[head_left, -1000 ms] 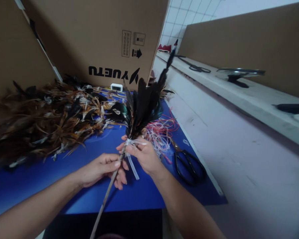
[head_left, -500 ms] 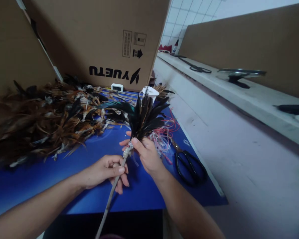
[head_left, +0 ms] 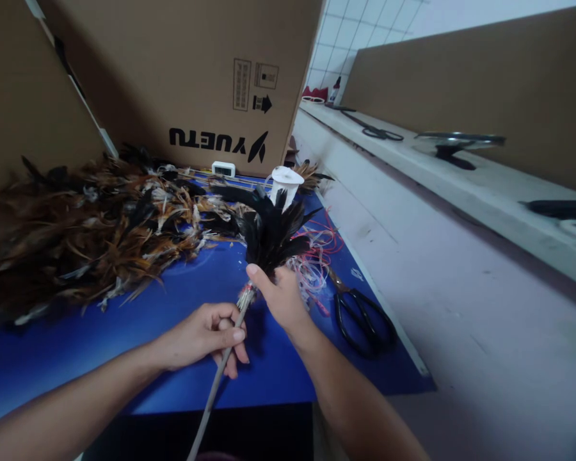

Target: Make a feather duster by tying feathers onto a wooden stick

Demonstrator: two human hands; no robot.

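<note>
My left hand (head_left: pixel 221 336) grips a thin wooden stick (head_left: pixel 214 387) between thumb and fingers, just under its feathered end. The stick slants down toward me past the table's front edge. Dark feathers (head_left: pixel 273 234) fan out from its top, their pale quills (head_left: pixel 246 296) bound round the stick with some red showing. My right hand (head_left: pixel 283 298) closes about the base of these feathers, thumb on the near side. Its other fingers are mostly hidden behind the bunch. Black-handled scissors (head_left: pixel 365 320) lie on the blue table to the right of this hand.
Loose brown and black feathers (head_left: pixel 100 230) heap up at the left. Behind stand a white cup (head_left: pixel 285 182), a small white device (head_left: pixel 223 169) and a large cardboard box (head_left: pixel 173 77). Tangled pink and clear strands (head_left: pixel 317 256) lie near the scissors. A pale ledge (head_left: pixel 413 153) runs along the right.
The feathered head has turned on its axis, and red at the binding now shows. My right fingers, earlier visible left of the stick, are now behind the feathers. My left hand stays nearly in place.
</note>
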